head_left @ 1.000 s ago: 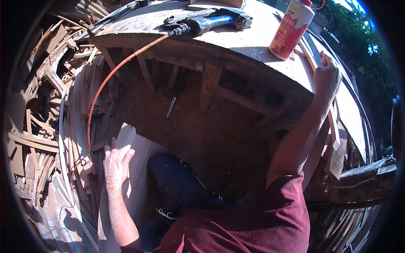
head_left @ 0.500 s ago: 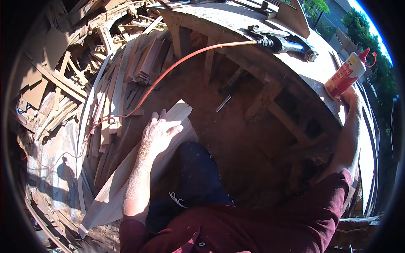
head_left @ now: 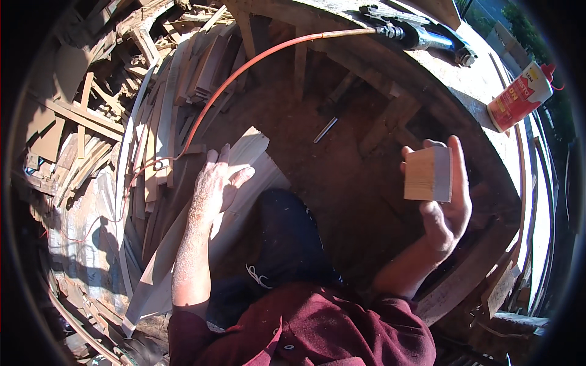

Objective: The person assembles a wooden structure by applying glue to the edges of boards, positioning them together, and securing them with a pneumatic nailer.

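Note:
My left hand lies on the upper part of a long pale wooden plank, fingers stretched out and thumb apart. The plank slants up from the lower left and leans by my knee; a wide pale face shows beyond the thumb. On the right, my right hand is raised in the air, its fingers and thumb closed around a small squarish wooden block with a greyish side. The block is held apart from the plank.
A red and white glue bottle stands on the curved bench at the right. A blue air tool lies there, its orange hose crossing to the left. Stacked wood strips and scraps fill the left side.
My right hand has come from beside the glue bottle toward me and now shows the wooden block in it. My left hand stays on the plank.

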Available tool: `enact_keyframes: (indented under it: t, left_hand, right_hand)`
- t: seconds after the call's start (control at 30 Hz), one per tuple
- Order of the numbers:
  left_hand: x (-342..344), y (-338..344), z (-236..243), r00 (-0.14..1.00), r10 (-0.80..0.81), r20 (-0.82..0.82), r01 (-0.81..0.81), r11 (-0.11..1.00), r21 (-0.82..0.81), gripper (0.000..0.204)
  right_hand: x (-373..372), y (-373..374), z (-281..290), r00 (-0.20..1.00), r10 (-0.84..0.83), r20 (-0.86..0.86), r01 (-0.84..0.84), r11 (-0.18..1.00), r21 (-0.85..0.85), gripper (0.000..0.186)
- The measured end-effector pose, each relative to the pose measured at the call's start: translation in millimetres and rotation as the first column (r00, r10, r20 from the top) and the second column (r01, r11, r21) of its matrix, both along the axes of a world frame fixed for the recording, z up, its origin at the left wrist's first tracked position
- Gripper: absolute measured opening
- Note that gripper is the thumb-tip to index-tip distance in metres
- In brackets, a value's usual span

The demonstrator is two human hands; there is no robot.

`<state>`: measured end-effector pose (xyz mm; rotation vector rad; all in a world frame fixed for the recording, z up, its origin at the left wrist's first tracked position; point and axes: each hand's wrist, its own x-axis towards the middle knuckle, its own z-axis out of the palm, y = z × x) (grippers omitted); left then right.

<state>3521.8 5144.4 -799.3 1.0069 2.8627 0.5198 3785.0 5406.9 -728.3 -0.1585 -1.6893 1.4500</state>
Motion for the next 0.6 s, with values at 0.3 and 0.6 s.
enact_keyframes:
  t: [0.3,0.6]
  left_hand:
    - [-14.8,-2.8,-7.3,0.999,-0.046,0.005,0.046,0.997,-0.066,0.095]
    - [-21.0,-5.1,-7.2,0.987,0.010,0.159,0.008,0.994,-0.111,0.089]
  right_hand:
    - [-224.3,-33.5,-188.2,0.648,0.761,-0.027,-0.682,0.565,-0.464,0.061]
    - [-252.1,-55.5,-214.5,0.547,0.752,-0.367,-0.812,0.371,-0.450,0.061]
